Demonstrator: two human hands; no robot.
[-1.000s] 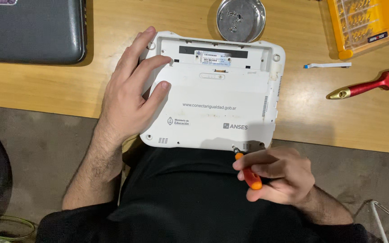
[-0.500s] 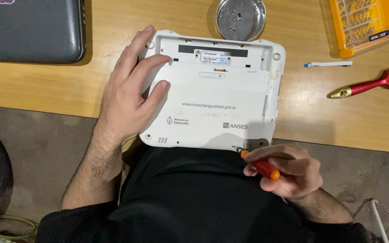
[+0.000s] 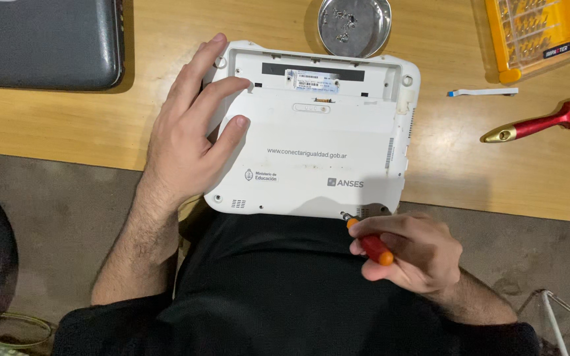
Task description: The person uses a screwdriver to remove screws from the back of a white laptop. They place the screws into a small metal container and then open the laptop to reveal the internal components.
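White plastic formed the underside of the small laptop (image 3: 318,145), which lay face down on the wooden desk (image 3: 67,125) with its near edge overhanging the person's lap. To its left, a dark grey case (image 3: 41,39) sat well apart. The left hand (image 3: 189,135) pressed flat on the laptop's left side, fingers spread and gripping nothing. At the near right corner, the right hand (image 3: 410,254) had its fingers clamped on an orange-handled screwdriver (image 3: 367,242), tip at a screw by the edge. Judged risks: the tip could slip from the screw head and score the casing, since the tool met it at a slant; the overhanging laptop could tip if the left hand eased; a freed screw could drop to the lap rather than reach the metal dish (image 3: 354,23). Further right lay a yellow bit case (image 3: 536,33) and a red-handled brush (image 3: 542,122).
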